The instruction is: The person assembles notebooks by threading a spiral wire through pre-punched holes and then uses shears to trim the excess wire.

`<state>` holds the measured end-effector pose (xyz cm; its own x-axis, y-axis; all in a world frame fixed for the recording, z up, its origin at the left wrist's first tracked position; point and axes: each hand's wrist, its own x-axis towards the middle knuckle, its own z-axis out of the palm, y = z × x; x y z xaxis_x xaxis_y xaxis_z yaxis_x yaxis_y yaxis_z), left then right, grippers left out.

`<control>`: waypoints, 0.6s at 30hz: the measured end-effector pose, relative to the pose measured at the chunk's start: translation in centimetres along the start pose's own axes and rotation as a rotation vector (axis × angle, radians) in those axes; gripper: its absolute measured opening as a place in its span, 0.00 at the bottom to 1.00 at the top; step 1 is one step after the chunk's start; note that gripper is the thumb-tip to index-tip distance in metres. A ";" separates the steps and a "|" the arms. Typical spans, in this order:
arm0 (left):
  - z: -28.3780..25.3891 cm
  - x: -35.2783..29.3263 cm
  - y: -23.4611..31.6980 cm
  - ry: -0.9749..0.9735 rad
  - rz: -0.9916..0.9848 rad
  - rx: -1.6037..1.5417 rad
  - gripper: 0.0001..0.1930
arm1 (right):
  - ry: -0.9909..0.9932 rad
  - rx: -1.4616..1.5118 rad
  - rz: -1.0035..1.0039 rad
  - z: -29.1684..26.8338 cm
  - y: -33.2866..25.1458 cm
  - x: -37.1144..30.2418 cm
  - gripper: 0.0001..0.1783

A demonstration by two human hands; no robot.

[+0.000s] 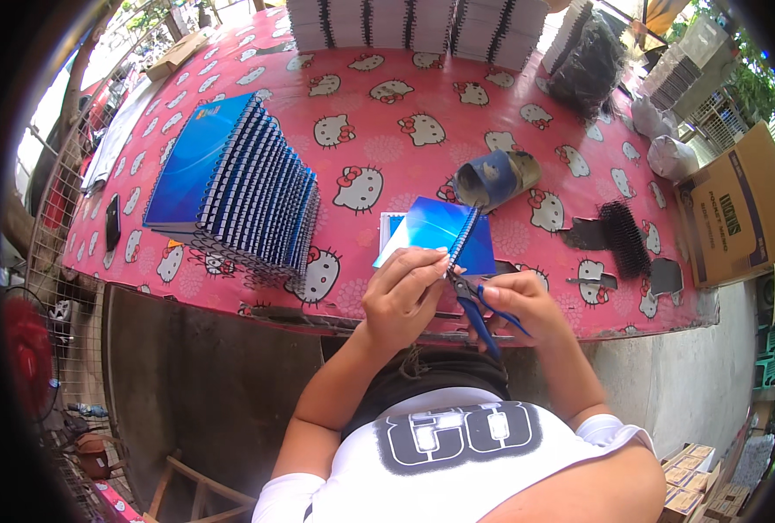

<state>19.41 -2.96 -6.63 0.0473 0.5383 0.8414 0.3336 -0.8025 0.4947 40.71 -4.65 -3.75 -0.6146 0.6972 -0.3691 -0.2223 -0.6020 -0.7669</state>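
A blue spiral notebook [431, 228] lies near the table's front edge, its black coil binding [467, 231] running along its right part. My left hand [407, 292] pinches the near end of the notebook by the coil. In my right hand [524, 303] is a pair of pliers [473, 307] with blue handles, its fingers closed around them. The plier jaws meet the coil's near end, beside my left fingertips. Whether the jaws are closed on the wire is too small to tell.
A tall stack of blue spiral notebooks [230, 179] stands at left, a phone [113, 222] beyond it. A blue cylinder [496, 178] lies behind the notebook. Loose black coils [624, 240] and a cardboard box [740, 209] are at right. White bound stacks [387, 24] line the back.
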 end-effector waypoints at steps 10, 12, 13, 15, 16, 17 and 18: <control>-17.8 12.0 2.1 0.829 -0.125 0.240 0.08 | 0.816 -1.703 -0.544 -7.7 0.4 -1.6 0.22; -19.6 11.4 -1.5 0.867 -0.513 0.248 0.13 | 0.828 -1.794 -0.709 -4.7 0.4 -0.7 0.24; -20.7 10.1 -3.9 0.799 -0.462 0.277 0.15 | 0.727 -1.694 -0.768 -1.8 -0.4 0.1 0.25; -21.1 9.3 -5.0 0.798 -0.540 0.202 0.08 | 0.512 -1.739 -0.852 2.1 -0.5 3.0 0.24; -20.5 9.4 -4.7 0.821 -0.521 0.147 0.08 | 0.434 -1.809 -0.823 4.0 -0.6 4.1 0.26; -20.2 9.7 -4.3 0.784 -0.529 0.128 0.09 | 0.356 -1.881 -0.792 5.8 -1.0 4.9 0.28; -20.2 10.0 -3.7 0.757 -0.534 0.110 0.10 | 0.267 -1.958 -0.765 6.9 -1.7 5.4 0.29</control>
<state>-0.35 0.21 4.34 -0.7514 0.4867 0.4456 0.2237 -0.4474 0.8659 32.56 -2.48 -0.81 -0.6728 0.6784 0.2953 0.6791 0.7246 -0.1173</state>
